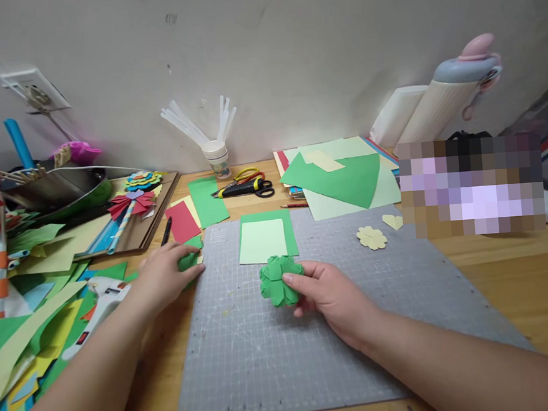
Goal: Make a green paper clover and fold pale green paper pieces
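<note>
My right hand (pixel 329 289) pinches a green folded-paper flower (pixel 275 282) between thumb and fingers, held over the grey cutting mat (pixel 248 370). At the mat's left edge my left hand (pixel 168 270) reaches over green paper scraps (pixel 193 244), thumb and forefinger apart. A small pale scrap shows between those fingertips; the other fingers are partly hidden. Just beyond the flower, a pale green square sheet (pixel 262 241) lies on a darker green sheet (pixel 289 232). To the right on the mat are a cream paper flower (pixel 371 237) and a cream paper heart (pixel 392 221).
Scissors and a yellow-black cutter (pixel 242 187) lie behind the mat, near a paper cup (pixel 217 159) of white strips. A white glue gun (pixel 100 305) and heaped paper scraps crowd the left. Coloured sheets (pixel 347 178) and a tall bottle (pixel 439 94) stand back right.
</note>
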`<state>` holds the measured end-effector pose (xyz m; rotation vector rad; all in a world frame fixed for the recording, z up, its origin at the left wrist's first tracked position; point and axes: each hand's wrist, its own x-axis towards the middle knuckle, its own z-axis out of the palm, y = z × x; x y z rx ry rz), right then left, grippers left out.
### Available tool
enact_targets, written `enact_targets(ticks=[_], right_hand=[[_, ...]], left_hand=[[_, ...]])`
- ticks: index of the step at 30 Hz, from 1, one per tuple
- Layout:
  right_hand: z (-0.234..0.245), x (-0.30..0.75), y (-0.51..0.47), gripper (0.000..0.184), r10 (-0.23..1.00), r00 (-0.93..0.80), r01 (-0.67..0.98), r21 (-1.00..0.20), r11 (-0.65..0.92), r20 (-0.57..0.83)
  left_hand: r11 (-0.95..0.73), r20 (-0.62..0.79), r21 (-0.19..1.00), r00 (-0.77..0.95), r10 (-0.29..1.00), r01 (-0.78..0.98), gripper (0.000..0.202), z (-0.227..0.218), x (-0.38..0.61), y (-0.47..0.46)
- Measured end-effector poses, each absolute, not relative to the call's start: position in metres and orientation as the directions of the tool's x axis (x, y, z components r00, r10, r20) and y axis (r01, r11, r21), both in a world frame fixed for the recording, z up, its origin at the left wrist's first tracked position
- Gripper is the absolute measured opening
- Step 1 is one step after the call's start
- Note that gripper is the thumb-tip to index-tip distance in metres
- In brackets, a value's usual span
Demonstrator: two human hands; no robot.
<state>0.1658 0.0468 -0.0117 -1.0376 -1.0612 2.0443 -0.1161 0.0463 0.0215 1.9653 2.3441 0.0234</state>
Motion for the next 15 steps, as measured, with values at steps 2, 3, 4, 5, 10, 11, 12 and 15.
enact_targets(ticks=[2,3,4,5,10,11,12,15], right_hand=[[-0.012,0.1659,0.0468,0.031,0.784,-0.509,-0.154,-0.859,-0.489,-0.355],[-0.012,0.1659,0.0468,0.031,0.784,-0.513,-0.156,-0.86,-0.486,-0.35],[-0.012,0.1659,0.0468,0.031,0.784,-0.516,-0.159,-0.861,-0.483,-0.345],[-0.0119,0.1659,0.0468,0.031,0.784,-0.519,-0.162,-0.862,-0.481,-0.34],[-0.0103,0.1659,0.0467,0.03,0.787,-0.517,-0.169,-0.861,-0.48,-0.337],[-0.01,0.1659,0.0467,0.03,0.788,-0.515,-0.168,-0.861,-0.479,-0.338],[-0.0099,0.1659,0.0466,0.03,0.788,-0.514,-0.166,-0.863,-0.478,-0.338],[-0.0103,0.1658,0.0465,0.03,0.791,-0.514,-0.168,-0.866,-0.471,-0.33]], left_hand=[[0.132,-0.055,0.015,-0.131,0.99,0.991,0.039,0.0136,-0.1164,0.0486],[0.111,-0.05,-0.007,-0.111,0.993,0.994,0.04,0.0118,-0.1167,0.0486],[0.089,-0.045,-0.026,-0.09,0.995,0.996,0.039,0.0113,-0.117,0.0481],[0.066,-0.042,-0.042,-0.068,0.997,0.997,0.038,0.0118,-0.1174,0.0474],[-0.018,-0.056,-0.075,0.014,0.998,0.997,0.028,0.0158,-0.1199,0.0465],[-0.02,-0.056,-0.078,0.016,0.998,0.997,0.026,0.0153,-0.1202,0.0471],[-0.015,-0.052,-0.082,0.011,0.999,0.997,0.026,0.0146,-0.1204,0.0477],[0.056,-0.006,-0.092,-0.057,0.998,0.994,0.027,0.0144,-0.1217,0.0489]])
